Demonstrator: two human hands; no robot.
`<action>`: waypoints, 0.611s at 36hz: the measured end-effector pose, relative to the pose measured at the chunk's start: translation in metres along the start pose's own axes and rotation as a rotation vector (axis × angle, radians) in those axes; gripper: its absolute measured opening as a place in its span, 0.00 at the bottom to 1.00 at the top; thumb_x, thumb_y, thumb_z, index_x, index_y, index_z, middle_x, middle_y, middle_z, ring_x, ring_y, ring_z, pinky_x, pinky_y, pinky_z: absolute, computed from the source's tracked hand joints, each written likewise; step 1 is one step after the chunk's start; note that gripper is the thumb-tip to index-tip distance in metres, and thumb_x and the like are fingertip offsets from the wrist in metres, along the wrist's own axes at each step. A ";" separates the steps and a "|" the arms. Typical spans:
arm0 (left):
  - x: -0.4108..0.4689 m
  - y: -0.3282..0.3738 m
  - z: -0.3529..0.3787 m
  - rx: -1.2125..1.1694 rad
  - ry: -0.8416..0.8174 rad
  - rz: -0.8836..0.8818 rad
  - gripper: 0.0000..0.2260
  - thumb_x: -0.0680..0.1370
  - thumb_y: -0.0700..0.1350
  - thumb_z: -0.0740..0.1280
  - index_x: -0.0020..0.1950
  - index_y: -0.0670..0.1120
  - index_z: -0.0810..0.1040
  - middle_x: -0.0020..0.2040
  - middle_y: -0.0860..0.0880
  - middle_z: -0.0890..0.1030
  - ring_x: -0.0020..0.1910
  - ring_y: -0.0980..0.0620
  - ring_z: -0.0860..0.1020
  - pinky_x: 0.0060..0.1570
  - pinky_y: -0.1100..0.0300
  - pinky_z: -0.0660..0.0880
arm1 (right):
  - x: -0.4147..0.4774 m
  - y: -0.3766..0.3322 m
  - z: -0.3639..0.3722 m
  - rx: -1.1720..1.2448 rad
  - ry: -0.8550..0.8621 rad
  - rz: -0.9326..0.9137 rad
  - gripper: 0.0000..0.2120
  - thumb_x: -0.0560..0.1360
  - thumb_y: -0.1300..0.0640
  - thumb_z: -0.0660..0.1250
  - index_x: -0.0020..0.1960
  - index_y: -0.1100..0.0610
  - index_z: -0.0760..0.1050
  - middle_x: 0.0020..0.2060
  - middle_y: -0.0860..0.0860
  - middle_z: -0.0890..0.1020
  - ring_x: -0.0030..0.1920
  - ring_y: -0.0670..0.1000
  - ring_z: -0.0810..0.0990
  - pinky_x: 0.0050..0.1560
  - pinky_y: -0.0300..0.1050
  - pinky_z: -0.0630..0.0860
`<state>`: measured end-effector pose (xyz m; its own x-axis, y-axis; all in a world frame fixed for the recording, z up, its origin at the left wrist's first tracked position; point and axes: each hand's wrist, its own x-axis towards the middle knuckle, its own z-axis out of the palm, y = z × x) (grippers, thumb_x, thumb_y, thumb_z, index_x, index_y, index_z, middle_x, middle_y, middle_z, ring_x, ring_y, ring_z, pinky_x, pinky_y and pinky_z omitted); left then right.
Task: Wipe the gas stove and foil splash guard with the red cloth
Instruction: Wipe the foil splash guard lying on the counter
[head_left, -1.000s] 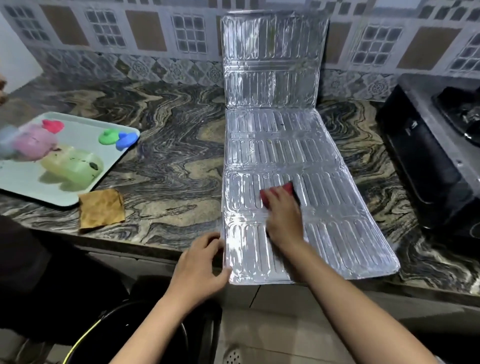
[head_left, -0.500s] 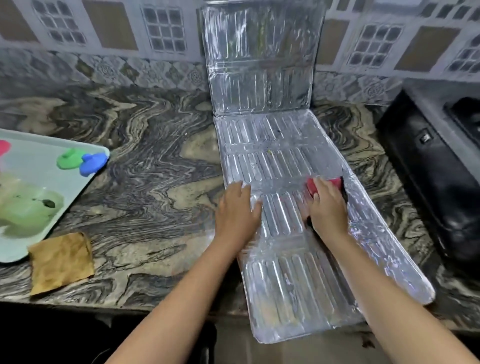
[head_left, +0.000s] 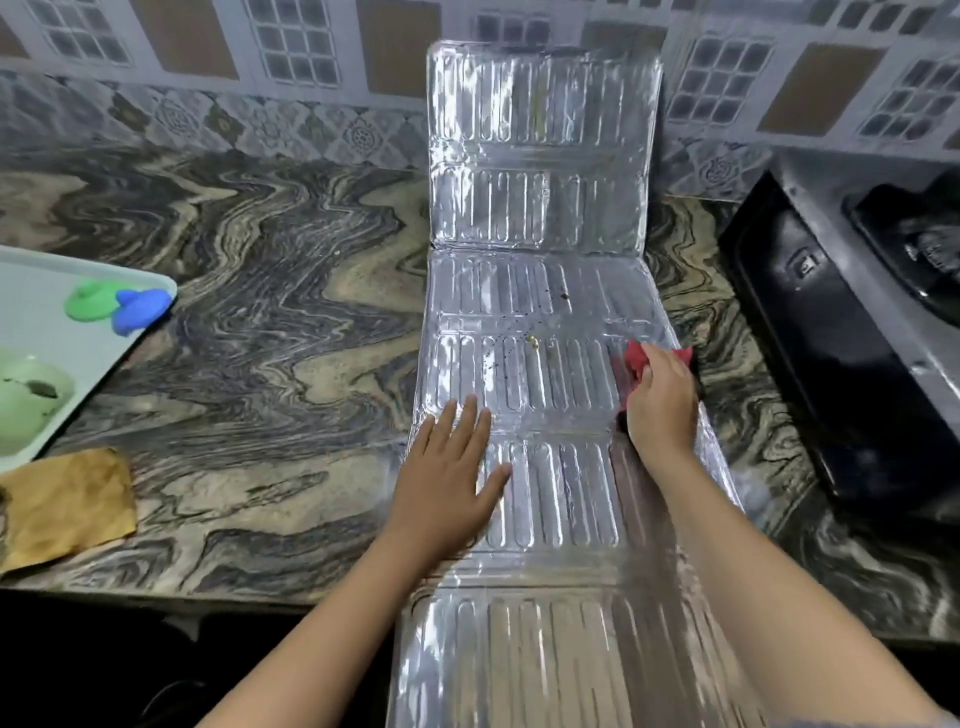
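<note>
Rightward since before, right hand clamps half-hidden red cloth; left hand splayed flat.

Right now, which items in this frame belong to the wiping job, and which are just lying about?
Job items:
- red cloth, gripped by the right hand
- foil splash guard, pressed flat by the open left hand
- gas stove, at right, not being touched

Lying about:
- pale tray with green and blue plastic pieces
- yellow-brown cloth on the marble counter
</note>
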<state>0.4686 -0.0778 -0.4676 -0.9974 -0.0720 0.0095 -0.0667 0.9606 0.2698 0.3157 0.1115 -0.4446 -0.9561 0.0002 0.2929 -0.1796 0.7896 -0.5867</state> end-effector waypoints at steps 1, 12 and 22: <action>-0.008 0.000 0.000 0.018 0.008 0.015 0.31 0.77 0.63 0.44 0.76 0.49 0.47 0.76 0.52 0.43 0.75 0.52 0.40 0.71 0.58 0.34 | 0.001 0.000 -0.002 -0.006 -0.007 0.010 0.18 0.75 0.69 0.56 0.62 0.62 0.73 0.59 0.58 0.77 0.62 0.59 0.72 0.63 0.50 0.67; -0.075 0.018 0.007 0.127 -0.013 -0.035 0.31 0.79 0.62 0.41 0.75 0.46 0.59 0.76 0.48 0.59 0.75 0.43 0.57 0.69 0.50 0.50 | -0.017 0.004 -0.002 -0.119 -0.099 0.075 0.19 0.77 0.60 0.56 0.67 0.60 0.67 0.69 0.55 0.69 0.71 0.55 0.63 0.71 0.52 0.57; -0.104 0.028 0.010 0.095 0.023 -0.101 0.31 0.78 0.62 0.43 0.74 0.47 0.62 0.75 0.50 0.62 0.74 0.45 0.59 0.70 0.51 0.53 | -0.073 -0.063 0.028 -0.039 -0.314 -0.159 0.22 0.77 0.62 0.56 0.70 0.58 0.64 0.71 0.54 0.67 0.72 0.53 0.61 0.71 0.47 0.55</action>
<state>0.5705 -0.0404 -0.4707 -0.9847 -0.1742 0.0092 -0.1698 0.9693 0.1778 0.3908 0.0448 -0.4503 -0.9427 -0.3081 0.1284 -0.3284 0.7878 -0.5211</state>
